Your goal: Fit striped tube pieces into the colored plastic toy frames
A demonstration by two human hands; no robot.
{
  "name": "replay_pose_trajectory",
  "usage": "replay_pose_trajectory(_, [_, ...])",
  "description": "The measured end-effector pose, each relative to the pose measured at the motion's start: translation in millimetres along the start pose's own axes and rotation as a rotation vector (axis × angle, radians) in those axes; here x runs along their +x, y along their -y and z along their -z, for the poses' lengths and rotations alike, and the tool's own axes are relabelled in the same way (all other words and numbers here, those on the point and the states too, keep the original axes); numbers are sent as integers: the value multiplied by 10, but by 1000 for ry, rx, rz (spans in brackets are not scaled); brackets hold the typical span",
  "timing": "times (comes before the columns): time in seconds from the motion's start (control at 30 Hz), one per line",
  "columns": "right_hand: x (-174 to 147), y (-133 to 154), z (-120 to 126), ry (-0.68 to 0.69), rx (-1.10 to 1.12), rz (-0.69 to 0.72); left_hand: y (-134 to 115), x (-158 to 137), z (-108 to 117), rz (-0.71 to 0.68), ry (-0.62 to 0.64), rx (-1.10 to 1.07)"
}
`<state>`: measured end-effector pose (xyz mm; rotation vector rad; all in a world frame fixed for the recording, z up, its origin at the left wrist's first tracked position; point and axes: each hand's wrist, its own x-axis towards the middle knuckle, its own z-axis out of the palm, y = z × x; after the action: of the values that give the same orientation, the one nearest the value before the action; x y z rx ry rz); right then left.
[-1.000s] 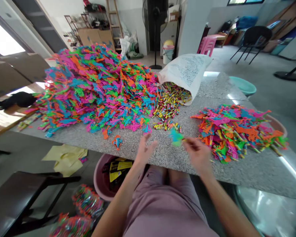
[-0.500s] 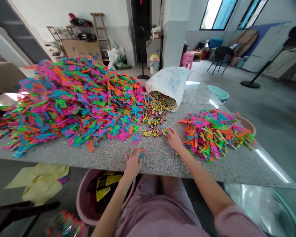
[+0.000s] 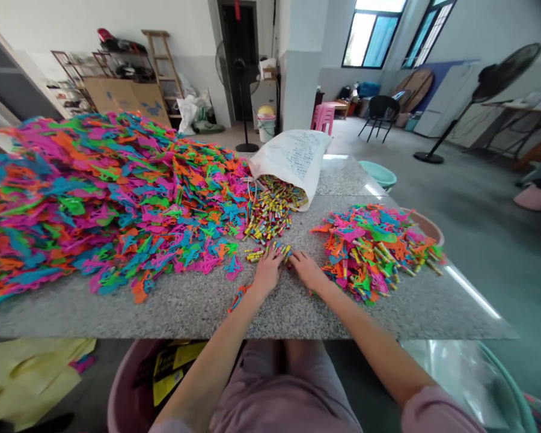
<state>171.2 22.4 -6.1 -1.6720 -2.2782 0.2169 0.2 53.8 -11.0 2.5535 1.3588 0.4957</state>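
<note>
Small yellow tubes with coloured ends (image 3: 253, 255) lie in a loose cluster at the front of a larger heap of tubes (image 3: 270, 210), which spills from a white sack (image 3: 293, 162). My left hand (image 3: 268, 273) rests on this cluster, fingers stretched and a little apart. Just to its right, my right hand (image 3: 309, 273) reaches in, its extended fingertips touching the cluster's right end. Whether any tube is gripped under the fingertips is hidden. Beside my left forearm lies a small orange and blue plastic piece (image 3: 238, 297), partly covered by the arm.
A large pile of bright plastic pieces (image 3: 130, 204) covers the left of the granite table (image 3: 184, 316). A smaller mixed pile of pieces and tubes (image 3: 374, 246) sits at right. Basins stand below the front edge, one pink (image 3: 121, 385), one green (image 3: 518, 391).
My left hand has moved forward and right, from the bare stone beside the small plastic piece onto the tubes. My right hand stays at the tubes' right end. The view has shifted rightward.
</note>
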Motion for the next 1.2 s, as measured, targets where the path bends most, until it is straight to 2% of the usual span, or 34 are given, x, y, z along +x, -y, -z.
replay_pose_trajectory(0.07, [1, -10, 85, 50, 8, 51, 18, -79, 2, 60, -6, 1])
replay_pose_trajectory(0.13, [-7, -3, 134, 112, 40, -4, 33, -194, 16, 115, -5, -24])
replay_pose_trajectory(0.23, [8, 27, 116, 143, 66, -232, 61, -346, 46, 166, 0, -85])
replay_pose_trajectory(0.33, [135, 98, 20, 105, 48, -442, 80, -411, 75, 127, 51, -79])
replay_pose_trajectory(0.47, [455, 265, -91, 48, 63, -581, 64, -397, 98, 71, 45, -34])
replay_pose_trajectory(0.63, [725, 427, -121, 21, 90, -604, 15, -461, 33, 98, 35, -166])
replay_pose_trajectory(0.77, [751, 418, -160, 48, 106, -580, -66, -562, -33, 206, -73, -178])
replay_pose_trajectory(0.9, [698, 365, -210, 84, 150, -517, -144, -620, -38, 310, -129, -168])
replay_pose_trajectory(1.07, [543, 259, -164, 74, 211, -453, -134, -659, 27, 446, -104, -169])
replay_pose_trajectory(1.2, [363, 93, -54, 39, 213, -438, -102, -592, 103, 428, -118, -166])
